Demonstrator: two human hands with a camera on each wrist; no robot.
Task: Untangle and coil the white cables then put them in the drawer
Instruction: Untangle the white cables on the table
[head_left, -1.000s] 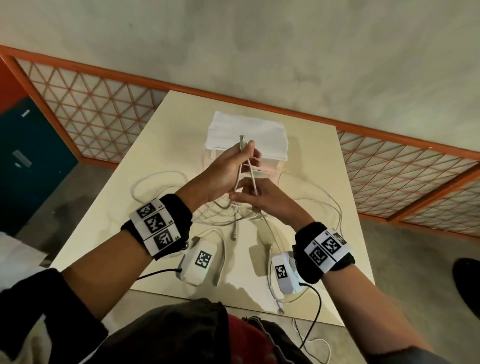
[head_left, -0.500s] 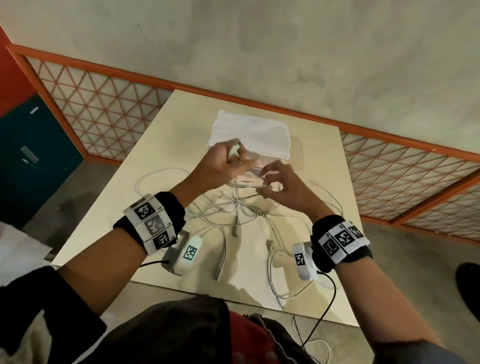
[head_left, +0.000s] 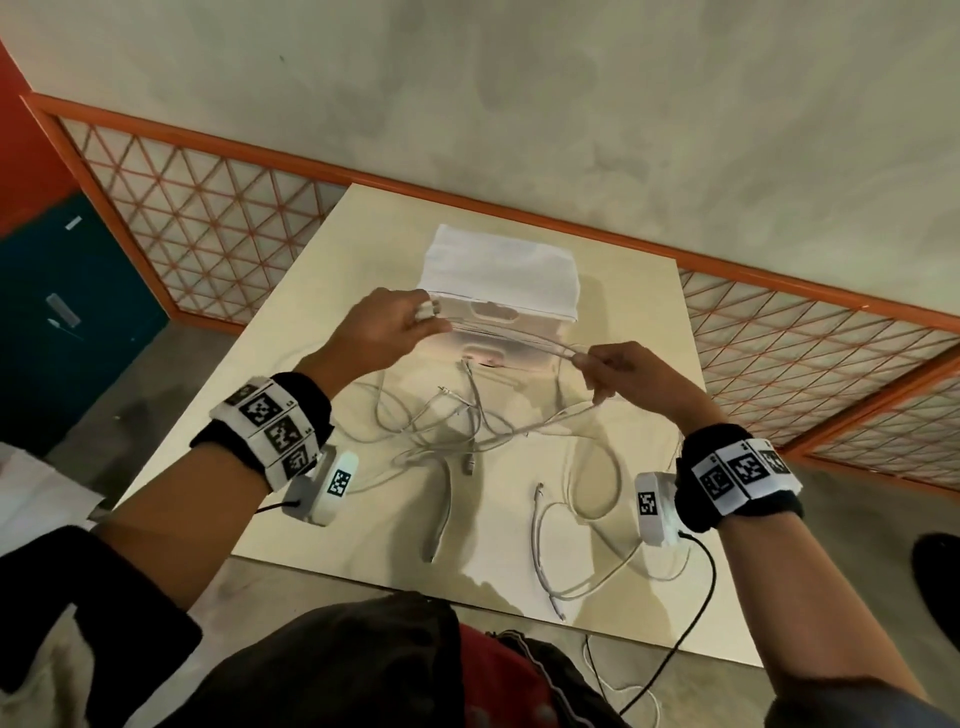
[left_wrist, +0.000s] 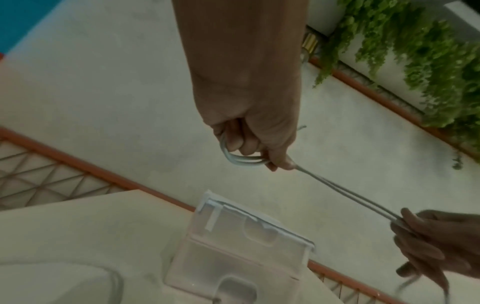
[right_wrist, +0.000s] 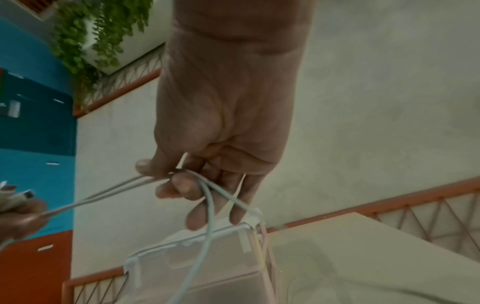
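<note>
A doubled white cable (head_left: 511, 336) (left_wrist: 345, 195) (right_wrist: 109, 190) stretches in the air between my hands, above the table. My left hand (head_left: 415, 322) (left_wrist: 255, 152) grips its folded end, with a plug sticking out past the fingers. My right hand (head_left: 597, 364) (right_wrist: 179, 179) pinches the two strands between thumb and forefinger, and the rest hangs down to a tangle of white cables (head_left: 452, 415) on the table. A translucent drawer unit (head_left: 498, 291) (left_wrist: 241, 246) (right_wrist: 197, 273) stands behind the hands; its front is shut.
The cream table (head_left: 322, 291) carries loose white cables (head_left: 571, 530) near its front edge, one hanging over it. An orange lattice railing (head_left: 208, 218) runs behind the table. A white cloth tops the drawer unit.
My hands have moved apart, the left going left and the right going right, and the doubled cable is now drawn out nearly level between them instead of held upright.
</note>
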